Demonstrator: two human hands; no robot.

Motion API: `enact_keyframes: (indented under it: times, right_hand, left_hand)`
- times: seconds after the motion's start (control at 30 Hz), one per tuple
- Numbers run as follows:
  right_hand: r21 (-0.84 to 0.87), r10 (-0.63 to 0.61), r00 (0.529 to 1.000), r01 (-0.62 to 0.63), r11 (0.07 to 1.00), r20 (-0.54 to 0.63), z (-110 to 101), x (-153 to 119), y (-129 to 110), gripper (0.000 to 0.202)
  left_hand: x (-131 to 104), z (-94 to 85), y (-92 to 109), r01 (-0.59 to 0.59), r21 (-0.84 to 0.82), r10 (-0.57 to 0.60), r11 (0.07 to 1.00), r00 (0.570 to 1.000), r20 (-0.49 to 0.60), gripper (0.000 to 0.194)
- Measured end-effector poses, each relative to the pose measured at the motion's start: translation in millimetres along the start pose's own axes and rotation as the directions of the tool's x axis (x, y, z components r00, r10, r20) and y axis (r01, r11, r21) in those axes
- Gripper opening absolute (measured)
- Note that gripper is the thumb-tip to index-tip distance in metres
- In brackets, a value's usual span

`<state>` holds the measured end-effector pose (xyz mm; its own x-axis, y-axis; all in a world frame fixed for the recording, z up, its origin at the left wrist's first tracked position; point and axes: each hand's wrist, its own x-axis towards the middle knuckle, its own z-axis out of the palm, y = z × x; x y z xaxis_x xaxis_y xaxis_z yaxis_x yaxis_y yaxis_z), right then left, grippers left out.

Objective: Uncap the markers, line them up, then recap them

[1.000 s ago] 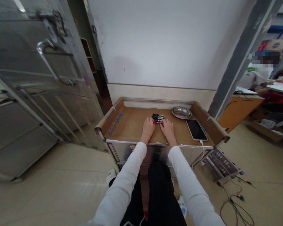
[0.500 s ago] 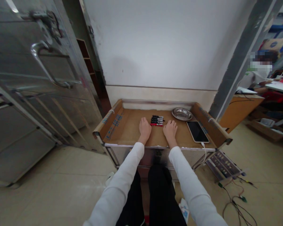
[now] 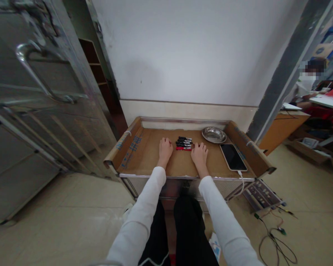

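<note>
Several black markers (image 3: 184, 142) lie side by side on a cardboard-lined tray (image 3: 147, 155), with one red marker (image 3: 183, 149) nearest me. To the left of the row my left hand (image 3: 165, 150) rests on the cardboard, palm down, fingers slightly bent and holding nothing I can see. A gap separates it from the markers' left ends. My right hand (image 3: 199, 153) is palm down by the right ends, its fingers a little apart and bent; whether the fingertips touch a marker I cannot tell.
A shiny metal bowl (image 3: 214, 135) stands at the tray's back right. In front of it lies a phone (image 3: 233, 157) with a white cable plugged in. Cardboard side walls rise left and right. A metal door (image 3: 5, 70) is at left; a person sits far right.
My left hand has moved left, away from the markers. The black markers now lie slightly staggered. My right hand stays by the right ends, and the view has shifted a little.
</note>
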<state>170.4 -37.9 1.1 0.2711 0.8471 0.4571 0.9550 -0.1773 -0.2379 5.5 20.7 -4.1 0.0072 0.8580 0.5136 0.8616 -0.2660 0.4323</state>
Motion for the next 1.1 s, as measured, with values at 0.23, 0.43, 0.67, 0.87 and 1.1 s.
enact_keyframes:
  times: [0.23, 0.43, 0.67, 0.87, 1.1]
  right_hand:
    - [-0.035, -0.014, 1.000, 0.014, 0.999, 0.025, 0.1, 0.1, -2.1, 0.027]
    - [-0.002, -0.059, 0.997, 0.059, 0.998, 0.045, -4.5, 0.7, -5.7, 0.020]
    - [0.097, -0.270, 0.954, 0.259, 0.961, 0.128, -5.3, 0.6, -5.3, 0.017]
    - [0.109, -0.271, 0.956, 0.259, 0.960, 0.112, 1.9, 0.0, -2.5, 0.016]
    - [0.158, -0.301, 0.954, 0.297, 0.942, 0.001, 4.2, -2.4, -0.1, 0.016]
  left_hand:
    - [-4.5, -3.8, 2.1, -0.026, 0.014, 0.026, 1.000, 0.999, 0.029, 0.012]
    - [-6.3, -12.3, 12.6, -0.092, 0.009, 0.091, 0.996, 0.995, 0.048, 0.019]
    - [-10.4, -23.3, 18.6, -0.397, -0.190, 0.433, 0.898, 0.874, 0.221, 0.017]
    - [-14.2, -18.2, 13.9, -0.379, -0.277, 0.445, 0.883, 0.863, 0.239, 0.013]
    - [-18.6, -19.3, 13.4, -0.373, -0.254, 0.414, 0.892, 0.901, 0.131, 0.009]
